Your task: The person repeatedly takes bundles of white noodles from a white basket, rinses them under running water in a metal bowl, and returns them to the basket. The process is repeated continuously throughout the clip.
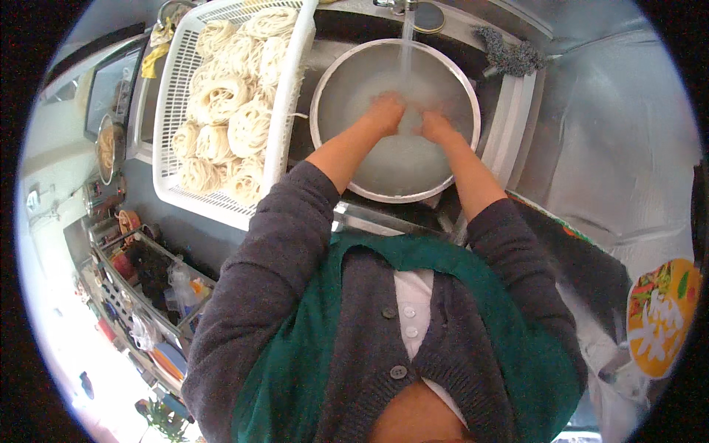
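Both my hands are inside a large round metal basin (395, 198) of cloudy whitish water (412, 163) that stands in the sink. My left hand (388, 113) is partly under the surface left of the middle. A little to its right, my right hand (435, 124) also dips in, its fingers blurred by the murky water. Whether either hand grips something below cannot be seen. A stream of water (407, 44) falls from the faucet (396, 5) into the basin's far side. Left of the basin is a white plastic slotted basket (166, 127) with several coiled bundles of pale noodles (221, 99).
A grey mesh scourer (509, 51) lies on the sink's back right rim, and a round dark disc (429, 17) sits behind the basin. Yellow cloth (154, 60) hangs at the far left. A silvery sheet (604, 133) covers the right side. Shelving with goods (160, 277) stands lower left.
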`<control>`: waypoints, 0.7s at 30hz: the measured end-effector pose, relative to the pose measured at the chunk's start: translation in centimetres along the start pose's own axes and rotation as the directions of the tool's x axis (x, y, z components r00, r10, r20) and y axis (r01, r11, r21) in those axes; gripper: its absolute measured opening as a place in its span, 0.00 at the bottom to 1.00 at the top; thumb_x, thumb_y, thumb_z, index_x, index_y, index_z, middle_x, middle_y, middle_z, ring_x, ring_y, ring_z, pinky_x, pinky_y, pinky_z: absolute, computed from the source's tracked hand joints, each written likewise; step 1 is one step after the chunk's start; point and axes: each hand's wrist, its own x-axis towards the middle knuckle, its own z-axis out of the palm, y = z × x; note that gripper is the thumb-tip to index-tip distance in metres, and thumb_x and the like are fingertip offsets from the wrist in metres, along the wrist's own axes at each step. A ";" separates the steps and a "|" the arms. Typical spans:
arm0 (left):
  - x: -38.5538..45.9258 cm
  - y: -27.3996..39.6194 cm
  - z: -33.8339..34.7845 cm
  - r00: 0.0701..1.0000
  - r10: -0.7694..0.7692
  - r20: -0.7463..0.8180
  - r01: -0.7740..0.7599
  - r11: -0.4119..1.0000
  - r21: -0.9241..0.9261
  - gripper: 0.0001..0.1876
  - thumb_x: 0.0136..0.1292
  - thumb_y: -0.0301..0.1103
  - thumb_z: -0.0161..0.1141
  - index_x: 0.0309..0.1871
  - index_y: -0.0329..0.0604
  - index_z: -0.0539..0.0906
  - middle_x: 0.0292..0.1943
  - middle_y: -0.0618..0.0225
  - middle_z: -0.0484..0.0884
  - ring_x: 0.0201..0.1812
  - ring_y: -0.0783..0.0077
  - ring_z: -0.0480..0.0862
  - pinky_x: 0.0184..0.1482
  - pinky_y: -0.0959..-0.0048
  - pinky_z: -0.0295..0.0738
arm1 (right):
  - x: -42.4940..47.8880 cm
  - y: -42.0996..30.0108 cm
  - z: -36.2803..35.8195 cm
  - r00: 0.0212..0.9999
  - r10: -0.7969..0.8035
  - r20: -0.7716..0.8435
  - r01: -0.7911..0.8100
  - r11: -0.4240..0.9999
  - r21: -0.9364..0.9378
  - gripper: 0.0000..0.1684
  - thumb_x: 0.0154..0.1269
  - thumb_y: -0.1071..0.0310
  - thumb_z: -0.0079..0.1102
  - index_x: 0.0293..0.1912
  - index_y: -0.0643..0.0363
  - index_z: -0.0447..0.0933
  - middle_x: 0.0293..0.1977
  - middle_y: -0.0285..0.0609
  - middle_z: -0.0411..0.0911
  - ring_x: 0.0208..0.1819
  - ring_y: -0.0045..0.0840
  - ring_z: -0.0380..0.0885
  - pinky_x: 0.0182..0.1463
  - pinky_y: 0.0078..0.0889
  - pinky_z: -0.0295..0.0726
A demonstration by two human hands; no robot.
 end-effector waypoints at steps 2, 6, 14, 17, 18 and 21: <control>0.5 -0.7 1.5 0.996 -0.090 0.012 0.090 0.996 0.020 0.34 0.41 0.32 0.67 0.57 0.54 0.69 0.62 0.58 0.59 0.62 0.51 0.59 0.58 0.47 0.58 | 0.1 -0.3 0.6 0.993 -0.068 -0.100 0.066 0.997 -0.028 0.40 0.48 0.54 0.63 0.61 0.50 0.60 0.58 0.52 0.60 0.60 0.45 0.58 0.62 0.42 0.60; 1.4 -0.5 2.4 0.973 -0.198 0.118 0.195 0.980 0.035 0.42 0.41 0.34 0.68 0.63 0.51 0.61 0.65 0.57 0.56 0.64 0.48 0.57 0.61 0.45 0.53 | 3.1 0.5 4.1 0.968 -0.192 -0.162 0.185 0.981 -0.059 0.38 0.47 0.52 0.63 0.58 0.53 0.63 0.56 0.49 0.63 0.60 0.42 0.58 0.61 0.40 0.60; 2.5 -5.5 11.0 0.993 -0.068 0.092 0.060 0.994 0.094 0.44 0.42 0.39 0.69 0.65 0.60 0.56 0.66 0.64 0.53 0.65 0.54 0.55 0.62 0.48 0.51 | 1.4 -3.7 1.2 0.986 -0.145 0.081 0.148 0.989 -0.029 0.29 0.50 0.59 0.60 0.53 0.54 0.67 0.50 0.48 0.70 0.50 0.40 0.71 0.50 0.41 0.72; 1.2 -3.0 7.8 0.944 -0.134 0.302 0.132 0.991 0.026 0.42 0.43 0.36 0.68 0.63 0.59 0.59 0.63 0.62 0.60 0.63 0.57 0.61 0.60 0.52 0.57 | 0.6 -3.0 1.6 0.974 -0.139 0.182 0.149 0.988 -0.044 0.26 0.51 0.64 0.58 0.52 0.52 0.68 0.45 0.49 0.74 0.45 0.40 0.75 0.46 0.41 0.74; 0.4 -2.1 6.7 0.917 -0.158 0.367 0.166 0.986 0.009 0.41 0.43 0.36 0.68 0.63 0.58 0.59 0.62 0.62 0.62 0.62 0.58 0.62 0.59 0.54 0.59 | 0.3 -2.8 1.5 0.965 -0.169 0.201 0.184 0.981 -0.057 0.25 0.51 0.64 0.57 0.52 0.51 0.68 0.43 0.49 0.75 0.43 0.40 0.76 0.44 0.41 0.75; -2.8 -1.0 8.2 0.972 -0.109 0.210 0.130 0.988 -0.087 0.37 0.43 0.33 0.67 0.60 0.55 0.63 0.58 0.61 0.67 0.59 0.59 0.67 0.57 0.57 0.64 | 0.0 -2.9 2.8 0.941 -0.116 0.318 0.161 0.980 -0.117 0.28 0.51 0.62 0.57 0.54 0.44 0.66 0.44 0.46 0.75 0.46 0.38 0.75 0.47 0.38 0.74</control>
